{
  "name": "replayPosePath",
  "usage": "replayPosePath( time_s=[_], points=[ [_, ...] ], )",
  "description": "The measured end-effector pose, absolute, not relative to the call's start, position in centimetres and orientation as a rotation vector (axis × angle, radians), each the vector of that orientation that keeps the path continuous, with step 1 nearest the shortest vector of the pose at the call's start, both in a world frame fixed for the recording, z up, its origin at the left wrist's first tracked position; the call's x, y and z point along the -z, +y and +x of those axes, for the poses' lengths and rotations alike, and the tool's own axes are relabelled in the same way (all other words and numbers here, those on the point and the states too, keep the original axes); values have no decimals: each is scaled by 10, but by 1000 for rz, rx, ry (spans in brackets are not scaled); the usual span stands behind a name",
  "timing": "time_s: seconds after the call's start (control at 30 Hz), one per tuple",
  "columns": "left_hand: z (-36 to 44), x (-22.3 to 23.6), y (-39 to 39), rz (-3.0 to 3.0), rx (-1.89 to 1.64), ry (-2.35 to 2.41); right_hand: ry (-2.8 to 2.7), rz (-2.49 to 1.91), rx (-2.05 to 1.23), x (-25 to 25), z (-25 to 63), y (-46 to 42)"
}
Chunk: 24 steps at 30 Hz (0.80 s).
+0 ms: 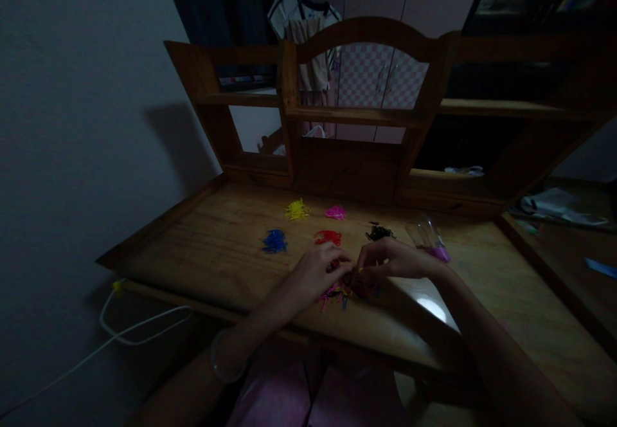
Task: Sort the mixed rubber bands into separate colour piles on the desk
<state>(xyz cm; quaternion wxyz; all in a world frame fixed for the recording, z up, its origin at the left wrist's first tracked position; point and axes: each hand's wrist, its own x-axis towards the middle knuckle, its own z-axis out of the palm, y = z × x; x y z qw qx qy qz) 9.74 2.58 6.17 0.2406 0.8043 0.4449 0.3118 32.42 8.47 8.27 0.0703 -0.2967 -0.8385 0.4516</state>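
Observation:
A mixed pile of thin, coloured, stringy pieces that look like small rubber bands (332, 298) lies near the desk's front edge. My left hand (321, 269) rests over its left side, fingers bent and closed at the pile. From the right, my right hand (393, 258) reaches in with thumb and finger pinched; a tiny yellow speck shows at the tips. What either hand holds is too small and dark to name. Beyond my hands lie separate heaps: blue (274, 240), yellow (297, 209), red (328, 237), pink (335, 212) and black (380, 232).
A clear container with something purple in it (436, 247) lies right of the black heap. The wooden desk (207, 234) backs onto a shelf unit (357, 117). A white cable (139, 327) hangs at the left front edge. The room is dim.

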Motion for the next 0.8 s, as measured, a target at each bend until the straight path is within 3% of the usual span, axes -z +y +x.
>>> replayPosePath(
  time_s=[0.3, 0.8],
  points=[
    [93, -48, 14, 2339, -566, 1134, -2508, -960, -1473, -83, 337, 87],
    [92, -48, 24, 2041, -807, 1257, -2448, -927, -1539, -79, 335, 89]
  ],
)
